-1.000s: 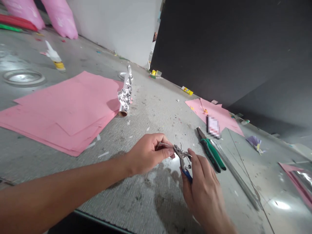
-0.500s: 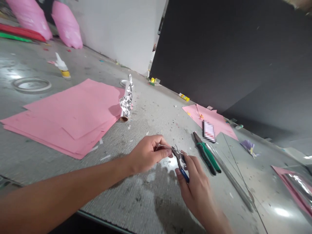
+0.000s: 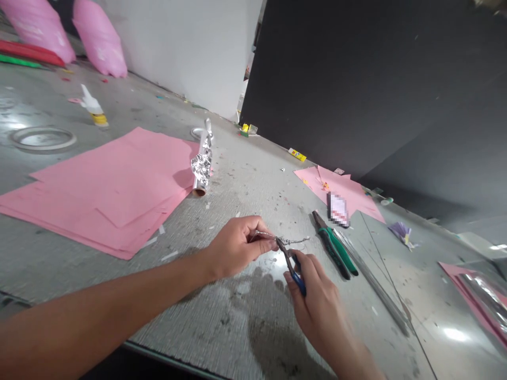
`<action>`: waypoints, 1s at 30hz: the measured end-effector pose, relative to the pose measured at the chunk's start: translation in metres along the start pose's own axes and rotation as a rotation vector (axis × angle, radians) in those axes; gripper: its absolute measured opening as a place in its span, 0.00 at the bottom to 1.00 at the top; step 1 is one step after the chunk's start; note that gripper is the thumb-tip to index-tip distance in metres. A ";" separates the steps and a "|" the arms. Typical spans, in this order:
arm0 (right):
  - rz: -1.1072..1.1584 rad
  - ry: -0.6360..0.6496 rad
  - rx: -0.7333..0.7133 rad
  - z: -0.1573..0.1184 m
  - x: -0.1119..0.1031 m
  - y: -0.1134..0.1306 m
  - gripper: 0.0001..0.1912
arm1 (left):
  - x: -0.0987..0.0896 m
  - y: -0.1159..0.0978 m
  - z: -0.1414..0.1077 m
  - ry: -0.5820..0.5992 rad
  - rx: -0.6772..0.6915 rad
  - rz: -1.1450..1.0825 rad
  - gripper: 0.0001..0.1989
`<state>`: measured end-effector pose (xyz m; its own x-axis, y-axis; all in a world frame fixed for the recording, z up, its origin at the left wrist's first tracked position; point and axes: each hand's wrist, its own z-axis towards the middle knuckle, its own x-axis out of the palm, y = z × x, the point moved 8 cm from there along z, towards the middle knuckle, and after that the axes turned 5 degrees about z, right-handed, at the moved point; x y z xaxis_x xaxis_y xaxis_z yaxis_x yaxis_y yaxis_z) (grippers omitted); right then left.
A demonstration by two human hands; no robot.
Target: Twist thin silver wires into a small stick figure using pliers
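Observation:
A thin twisted silvery wire [image 3: 295,241] runs sideways above the grey table. My left hand [image 3: 241,245] pinches its left part between thumb and fingers. In my right hand [image 3: 317,293] are small pliers [image 3: 292,269] with blue handles, and their jaws meet the wire just right of my left fingertips. The wire's free end sticks out to the right past the jaws. Larger green-handled pliers [image 3: 336,248] lie on the table right of my right hand, beside a bundle of thin straight wires [image 3: 374,282].
Pink sheets [image 3: 114,184] and a foil roll [image 3: 202,163] lie at the left. A glue bottle [image 3: 94,108] and a tape ring [image 3: 43,138] stand farther back. Beyond the green pliers are a phone-like object [image 3: 338,209] and more pink paper [image 3: 366,200]. A black panel [image 3: 376,89] rises behind.
The wire's right part, bunched near my right fingers before, now extends straight out to the right. The pliers and my right hand have shifted slightly left; the whole view has shifted slightly too.

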<state>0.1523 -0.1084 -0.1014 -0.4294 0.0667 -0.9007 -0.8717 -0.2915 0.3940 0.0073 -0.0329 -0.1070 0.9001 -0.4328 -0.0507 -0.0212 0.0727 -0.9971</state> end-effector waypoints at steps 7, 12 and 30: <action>0.150 0.049 0.033 0.001 0.002 0.000 0.15 | 0.001 0.001 0.001 0.011 -0.021 -0.005 0.06; 0.190 0.053 0.032 0.001 0.004 -0.002 0.14 | 0.001 0.004 0.002 0.027 -0.023 -0.039 0.06; 0.268 0.053 0.083 0.004 0.009 -0.004 0.14 | 0.005 0.005 0.001 0.050 -0.022 -0.089 0.07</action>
<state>0.1514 -0.1029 -0.1102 -0.6360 -0.0523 -0.7699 -0.7461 -0.2128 0.6309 0.0121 -0.0338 -0.1125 0.8759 -0.4812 0.0362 0.0481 0.0124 -0.9988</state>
